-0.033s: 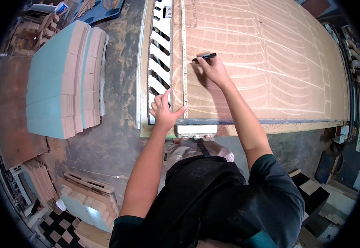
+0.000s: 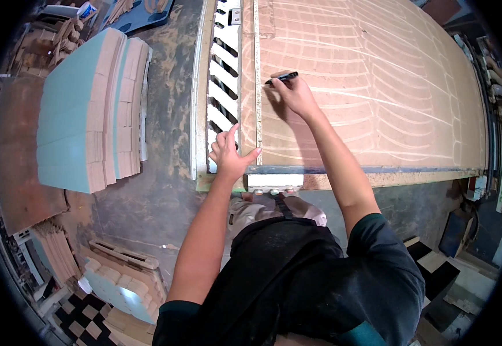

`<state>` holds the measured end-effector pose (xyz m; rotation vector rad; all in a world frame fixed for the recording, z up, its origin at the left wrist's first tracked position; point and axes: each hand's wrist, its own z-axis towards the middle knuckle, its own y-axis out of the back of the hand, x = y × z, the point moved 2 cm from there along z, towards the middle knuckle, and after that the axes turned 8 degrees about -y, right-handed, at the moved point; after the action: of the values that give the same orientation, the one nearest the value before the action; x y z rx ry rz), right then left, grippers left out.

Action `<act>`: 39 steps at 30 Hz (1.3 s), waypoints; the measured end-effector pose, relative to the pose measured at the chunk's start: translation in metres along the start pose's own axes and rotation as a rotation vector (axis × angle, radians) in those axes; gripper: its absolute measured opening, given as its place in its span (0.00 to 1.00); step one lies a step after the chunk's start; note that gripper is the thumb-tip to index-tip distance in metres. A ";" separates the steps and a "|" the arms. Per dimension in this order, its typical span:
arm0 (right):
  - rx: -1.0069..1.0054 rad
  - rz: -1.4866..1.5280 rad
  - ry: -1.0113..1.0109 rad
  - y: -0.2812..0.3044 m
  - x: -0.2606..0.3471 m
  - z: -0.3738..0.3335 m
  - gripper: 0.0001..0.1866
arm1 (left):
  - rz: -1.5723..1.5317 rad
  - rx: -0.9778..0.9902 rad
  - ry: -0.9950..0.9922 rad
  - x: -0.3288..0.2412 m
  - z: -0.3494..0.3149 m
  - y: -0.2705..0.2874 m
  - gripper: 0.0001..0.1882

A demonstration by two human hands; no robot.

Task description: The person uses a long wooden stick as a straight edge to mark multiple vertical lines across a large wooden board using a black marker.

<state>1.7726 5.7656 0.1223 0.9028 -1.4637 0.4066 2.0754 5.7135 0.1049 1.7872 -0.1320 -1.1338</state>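
Note:
A large brown board [image 2: 378,86] with curved lines cut into its face lies flat in front of me. My right hand [image 2: 296,95] grips a dark marker [image 2: 283,76], its tip at the board's left edge. My left hand [image 2: 231,153] rests with fingers spread at the board's near left corner, thumb on the board. It lies partly over the white slatted bed [image 2: 223,86] beside the board and holds nothing.
A stack of curved boards with teal faces [image 2: 83,115] lies on the dusty floor [image 2: 164,173] to the left. Smaller curved pieces and a pallet [image 2: 118,271] sit at lower left. A brown sheet [image 2: 20,150] lies far left. Clutter lines the right edge.

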 end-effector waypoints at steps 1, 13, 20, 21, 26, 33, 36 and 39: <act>0.038 -0.074 -0.011 -0.005 0.003 0.007 0.20 | -0.004 -0.004 0.003 -0.001 0.000 0.000 0.59; 0.120 -0.202 -0.026 -0.017 -0.006 0.027 0.19 | 0.000 0.032 0.027 -0.003 0.000 0.001 0.60; 0.093 -0.272 -0.018 -0.016 0.005 0.023 0.19 | 0.012 0.029 0.022 -0.007 -0.001 0.004 0.60; 0.098 -0.269 -0.023 -0.015 0.005 0.024 0.19 | 0.010 0.030 0.022 -0.008 0.000 0.004 0.60; 0.123 -0.237 0.007 -0.016 0.003 0.025 0.18 | 0.003 0.029 0.014 -0.004 0.000 0.002 0.59; 0.047 -0.220 -0.030 0.011 0.003 0.019 0.20 | 0.006 0.019 0.013 -0.008 0.000 0.004 0.59; 0.039 -0.220 -0.051 0.014 0.014 0.022 0.20 | 0.014 0.027 0.028 -0.008 -0.002 0.005 0.59; 0.031 -0.280 -0.068 0.021 0.014 0.038 0.21 | 0.023 0.038 0.028 -0.011 0.000 0.006 0.60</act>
<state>1.7334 5.7472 0.1363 1.1380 -1.3700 0.1922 2.0721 5.7160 0.1166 1.8303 -0.1583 -1.0962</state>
